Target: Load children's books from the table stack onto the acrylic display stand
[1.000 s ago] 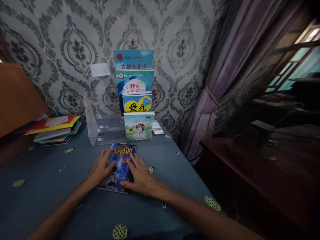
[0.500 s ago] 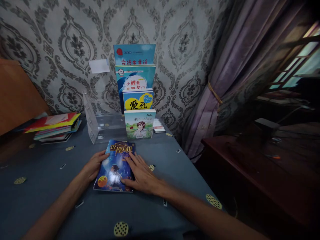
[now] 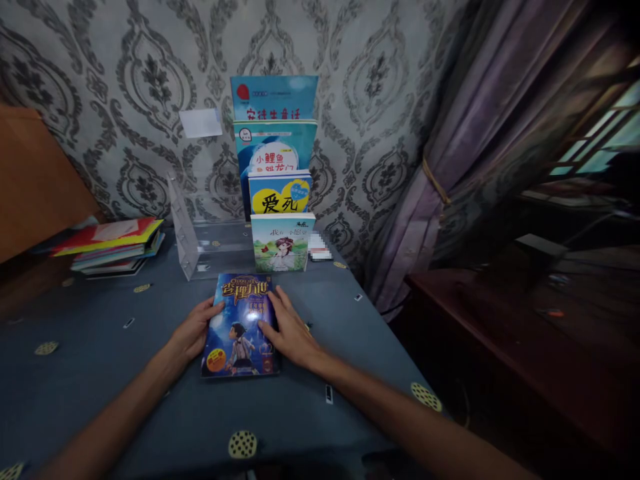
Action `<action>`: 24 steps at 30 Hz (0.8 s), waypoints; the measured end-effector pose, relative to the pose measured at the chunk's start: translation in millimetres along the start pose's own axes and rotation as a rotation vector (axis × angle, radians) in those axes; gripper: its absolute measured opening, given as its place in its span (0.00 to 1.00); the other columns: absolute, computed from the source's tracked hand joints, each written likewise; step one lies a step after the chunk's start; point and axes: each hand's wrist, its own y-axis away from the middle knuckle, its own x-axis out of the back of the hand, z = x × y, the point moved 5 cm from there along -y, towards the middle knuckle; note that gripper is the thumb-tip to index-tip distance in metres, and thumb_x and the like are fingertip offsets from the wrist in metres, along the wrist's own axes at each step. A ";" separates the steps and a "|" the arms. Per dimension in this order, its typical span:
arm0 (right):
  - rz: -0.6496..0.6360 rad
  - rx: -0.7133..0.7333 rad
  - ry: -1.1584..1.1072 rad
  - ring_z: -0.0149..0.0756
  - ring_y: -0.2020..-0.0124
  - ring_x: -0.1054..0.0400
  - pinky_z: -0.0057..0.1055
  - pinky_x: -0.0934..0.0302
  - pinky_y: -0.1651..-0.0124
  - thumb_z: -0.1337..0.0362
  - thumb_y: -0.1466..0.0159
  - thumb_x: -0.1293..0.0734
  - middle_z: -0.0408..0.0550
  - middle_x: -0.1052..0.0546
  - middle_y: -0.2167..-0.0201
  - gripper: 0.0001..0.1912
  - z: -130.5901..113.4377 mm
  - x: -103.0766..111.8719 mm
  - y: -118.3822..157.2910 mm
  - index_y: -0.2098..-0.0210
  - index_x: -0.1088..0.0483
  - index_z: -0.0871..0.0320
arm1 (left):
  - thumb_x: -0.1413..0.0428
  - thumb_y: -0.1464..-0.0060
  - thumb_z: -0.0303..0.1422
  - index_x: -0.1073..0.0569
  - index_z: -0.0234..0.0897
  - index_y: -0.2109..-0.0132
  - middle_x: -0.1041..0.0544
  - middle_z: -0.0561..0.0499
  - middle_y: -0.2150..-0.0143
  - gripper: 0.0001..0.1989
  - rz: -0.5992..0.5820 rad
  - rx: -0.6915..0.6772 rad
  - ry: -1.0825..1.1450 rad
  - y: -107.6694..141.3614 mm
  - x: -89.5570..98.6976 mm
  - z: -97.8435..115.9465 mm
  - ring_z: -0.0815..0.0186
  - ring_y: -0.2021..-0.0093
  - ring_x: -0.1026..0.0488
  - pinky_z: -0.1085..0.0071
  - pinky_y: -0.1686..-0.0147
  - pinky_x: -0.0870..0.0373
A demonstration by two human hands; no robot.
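A dark blue book (image 3: 240,333) with a cartoon boy on its cover faces up in front of the clear stand. My left hand (image 3: 196,327) grips its left edge, thumb on the cover. On the opposite edge, my right hand (image 3: 293,333) holds the book with its thumb and fingertips over the cover. Behind it, a clear acrylic stepped stand (image 3: 185,233) bears a light green book (image 3: 281,243), a blue and yellow book (image 3: 280,193), a teal book (image 3: 275,150) and a tall blue book (image 3: 275,97) on its right side.
A pile of books (image 3: 120,247) lies at the left on the blue patterned tablecloth (image 3: 165,427), near an orange-brown panel (image 3: 40,180). A white label (image 3: 201,123) tops the stand's left part. A purple curtain (image 3: 415,220) and a dark red desk (image 3: 500,360) are at the right.
The blue book has turned more upright in view and shifted slightly right. My right hand has drawn back from its cover toward its right edge, so more of the picture shows.
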 end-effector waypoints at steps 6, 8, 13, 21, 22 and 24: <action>0.116 -0.091 -0.324 0.48 0.44 0.31 0.48 0.36 0.41 0.59 0.39 0.31 0.60 0.29 0.41 0.40 23.9 -1.1 -17.3 0.31 0.45 0.60 | 0.41 0.45 0.20 0.23 0.28 0.55 0.16 0.40 0.62 0.10 -0.063 -0.009 0.020 -1.1 -1.6 -0.8 0.58 0.67 0.17 0.64 0.61 0.18; 0.114 -0.155 -0.509 0.43 0.54 0.26 0.42 0.31 0.50 0.59 0.42 0.29 0.54 0.23 0.52 0.41 31.9 -4.1 -21.5 0.32 0.45 0.59 | 0.41 0.45 0.21 0.23 0.28 0.54 0.16 0.42 0.63 0.10 -0.072 -0.002 0.020 -1.2 -1.8 -1.5 0.59 0.67 0.17 0.65 0.61 0.18; 0.007 -0.172 -0.824 0.36 0.66 0.25 0.30 0.32 0.64 0.54 0.46 0.25 0.46 0.19 0.64 0.28 27.1 -4.1 -23.1 0.49 0.29 0.58 | 0.41 0.44 0.21 0.24 0.29 0.50 0.16 0.41 0.61 0.14 -0.098 -0.005 0.015 0.5 -4.6 -2.4 0.60 0.65 0.17 0.66 0.59 0.18; 0.030 -0.015 -0.855 0.38 0.62 0.23 0.37 0.30 0.54 0.51 0.46 0.24 0.47 0.18 0.61 0.24 1.7 21.6 -21.2 0.55 0.28 0.56 | 0.35 0.49 0.27 0.24 0.33 0.50 0.17 0.43 0.56 0.18 -0.112 -0.150 0.000 7.3 -14.6 7.3 0.57 0.61 0.18 0.62 0.56 0.19; 0.045 0.028 -0.823 0.39 0.61 0.23 0.38 0.30 0.53 0.50 0.45 0.25 0.47 0.18 0.61 0.23 -0.7 26.1 -21.6 0.55 0.29 0.56 | 0.35 0.49 0.27 0.24 0.34 0.49 0.17 0.44 0.56 0.19 -0.120 -0.176 -0.004 8.6 -18.1 10.0 0.57 0.60 0.18 0.62 0.55 0.20; 0.078 0.110 -0.751 0.39 0.60 0.23 0.40 0.30 0.51 0.51 0.42 0.27 0.46 0.18 0.60 0.22 -5.0 35.3 -21.7 0.53 0.29 0.55 | 0.34 0.50 0.29 0.24 0.35 0.48 0.17 0.45 0.56 0.21 -0.134 -0.234 -0.013 11.4 -26.7 16.2 0.57 0.58 0.18 0.63 0.54 0.20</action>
